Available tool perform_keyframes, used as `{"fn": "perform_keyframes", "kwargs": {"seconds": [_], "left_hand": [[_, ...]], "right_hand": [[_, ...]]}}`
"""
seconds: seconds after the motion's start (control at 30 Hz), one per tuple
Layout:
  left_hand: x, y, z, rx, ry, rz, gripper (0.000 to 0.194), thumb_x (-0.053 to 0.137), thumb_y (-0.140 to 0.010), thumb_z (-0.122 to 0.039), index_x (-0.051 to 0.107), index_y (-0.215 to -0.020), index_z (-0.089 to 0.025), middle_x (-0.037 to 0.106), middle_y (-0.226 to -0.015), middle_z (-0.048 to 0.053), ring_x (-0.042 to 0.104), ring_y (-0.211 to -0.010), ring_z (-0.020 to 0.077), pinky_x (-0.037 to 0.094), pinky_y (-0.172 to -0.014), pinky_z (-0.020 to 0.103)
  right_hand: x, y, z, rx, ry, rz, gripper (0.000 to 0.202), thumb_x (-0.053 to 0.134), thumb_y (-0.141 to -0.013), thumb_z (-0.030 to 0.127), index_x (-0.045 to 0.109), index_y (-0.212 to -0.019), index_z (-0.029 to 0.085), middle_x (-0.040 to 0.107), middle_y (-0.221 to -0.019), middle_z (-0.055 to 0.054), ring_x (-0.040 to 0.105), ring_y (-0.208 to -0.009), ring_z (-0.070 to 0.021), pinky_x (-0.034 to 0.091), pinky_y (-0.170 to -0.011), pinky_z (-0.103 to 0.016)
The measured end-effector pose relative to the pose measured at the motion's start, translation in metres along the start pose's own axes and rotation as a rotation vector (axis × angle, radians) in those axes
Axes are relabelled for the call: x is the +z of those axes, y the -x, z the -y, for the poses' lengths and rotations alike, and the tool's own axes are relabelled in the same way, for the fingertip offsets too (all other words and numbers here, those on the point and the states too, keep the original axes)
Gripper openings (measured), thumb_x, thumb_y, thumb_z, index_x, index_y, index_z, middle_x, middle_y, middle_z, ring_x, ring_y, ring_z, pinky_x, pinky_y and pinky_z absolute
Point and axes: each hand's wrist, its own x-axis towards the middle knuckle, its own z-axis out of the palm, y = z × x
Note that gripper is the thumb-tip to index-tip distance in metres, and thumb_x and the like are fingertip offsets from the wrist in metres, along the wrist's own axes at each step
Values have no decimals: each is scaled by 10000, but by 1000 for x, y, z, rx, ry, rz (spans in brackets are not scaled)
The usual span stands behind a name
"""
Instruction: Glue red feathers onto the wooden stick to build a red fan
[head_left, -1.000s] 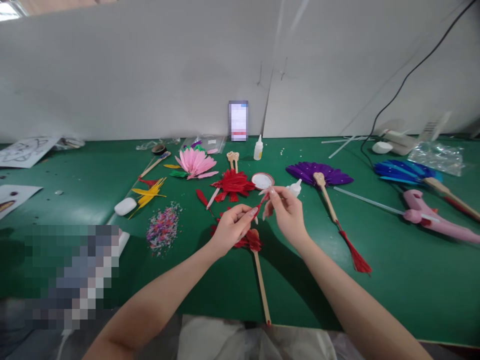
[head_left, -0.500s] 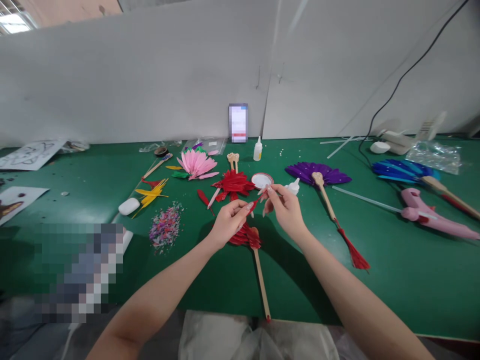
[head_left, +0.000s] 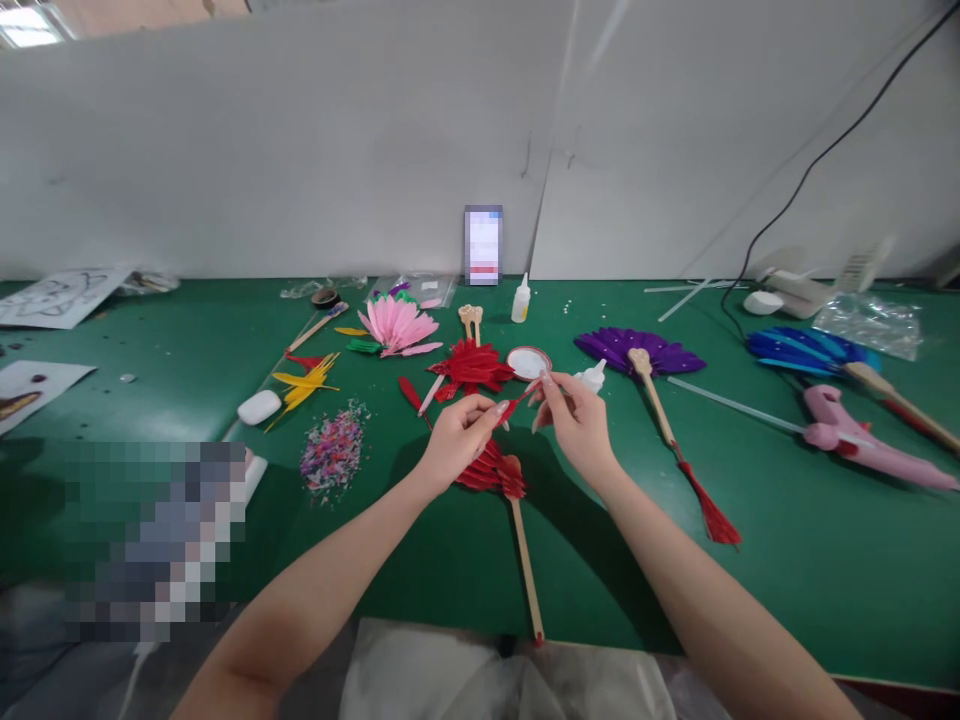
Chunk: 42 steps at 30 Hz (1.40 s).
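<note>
Between the fingertips of my left hand [head_left: 459, 438] is a small red feather [head_left: 511, 411], its narrow end pointing right. My right hand [head_left: 576, 415] pinches that narrow end, thumb and forefinger together. Under my left hand lies a half-made red feather fan [head_left: 480, 474] with a bare wooden handle [head_left: 528, 570] running toward the table's front edge. Just beyond the hands are a pile of red feathers [head_left: 474, 366] and a round white dish [head_left: 528, 362] with a red rim. A white glue bottle [head_left: 592, 377] stands or leans behind my right hand, partly hidden.
On the right lie a purple feather fan [head_left: 645, 352], a blue feather fan [head_left: 806, 348] and a pink glue gun [head_left: 870, 440]. Pink feathers [head_left: 396, 325], yellow feathers [head_left: 304, 385] and coloured flakes [head_left: 334, 452] lie left. A phone [head_left: 484, 245] leans on the wall.
The camera view has shifted slightly, so the table's things appear a little to the right. Both hands keep nearly the same pose around the red feather.
</note>
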Motion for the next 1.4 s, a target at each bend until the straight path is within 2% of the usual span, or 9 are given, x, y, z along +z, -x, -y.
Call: {"fn": "perform_keyframes", "kwargs": {"seconds": [0.27, 0.4, 0.57, 0.77, 0.93, 1.03, 1.2, 1.3, 1.4], "left_hand": [[-11, -4, -1, 79, -16, -145, 231, 581, -757, -394, 546, -754, -166, 396, -389, -84, 328, -308, 30, 255, -322, 148], [-24, -13, -1, 153, 65, -204, 230, 596, -745, -365, 537, -875, -184, 455, -431, -76, 403, -343, 54, 338, -340, 161], [-37, -21, -3, 177, 70, -243, 332, 649, -692, -327, 497, -963, -210, 456, -473, -88, 419, -341, 50, 323, -326, 159], [-36, -25, 3, 196, 5, -233, 355, 645, -699, -354, 487, -981, -208, 463, -488, -84, 454, -383, 58, 341, -367, 161], [-40, -30, 9, 309, -15, -402, 328, 629, -715, -349, 453, -952, -204, 502, -542, -75, 474, -425, 56, 369, -427, 166], [-41, -29, 8, 280, -48, -236, 385, 635, -704, -341, 439, -1006, -206, 513, -563, -76, 475, -438, 58, 378, -459, 173], [-34, -21, 7, 244, -268, 85, 464, 678, -662, -339, 484, -1053, -184, 539, -624, -46, 544, -577, 94, 422, -619, 220], [-28, -19, 10, 258, -364, 144, 474, 689, -646, -357, 503, -1050, -194, 547, -658, -39, 552, -635, 107, 415, -664, 232], [-26, -20, 13, 258, -393, 152, 475, 686, -645, -375, 506, -1047, -195, 548, -665, -36, 555, -648, 115, 411, -669, 238]], "right_hand": [[-1, -1, -2, -109, 178, -5, 317, 371, -888, 426, 528, -738, 195, 534, -597, -2, 512, -428, -112, 438, -451, -251], [-2, 2, -2, -130, 210, 89, 332, 378, -884, 365, 482, -623, 189, 469, -513, 18, 482, -427, -108, 381, -439, -231], [-3, 4, 4, -161, 303, 162, 367, 406, -843, 297, 391, -491, 195, 357, -441, 37, 345, -420, -92, 274, -439, -239], [-6, 1, 4, -127, 374, 112, 327, 406, -803, 281, 380, -488, 195, 334, -445, 36, 318, -439, -91, 254, -447, -240], [-14, -5, 0, -171, 422, -11, 292, 452, -737, 245, 393, -457, 190, 321, -423, 43, 309, -439, -89, 267, -458, -240], [-19, -8, -1, -166, 388, -13, 287, 465, -737, 256, 460, -459, 186, 370, -405, 41, 345, -420, -91, 293, -455, -243], [-14, -10, -9, -15, 247, 111, 265, 499, -764, 369, 570, -597, 177, 538, -463, 8, 505, -418, -125, 394, -441, -248], [-9, -8, -15, 1, 254, 190, 309, 514, -773, 446, 593, -650, 174, 594, -523, -16, 542, -437, -133, 420, -450, -246], [-7, -7, -16, -1, 369, 224, 420, 470, -806, 501, 565, -559, 175, 543, -438, -6, 522, -404, -120, 405, -443, -228]]}}
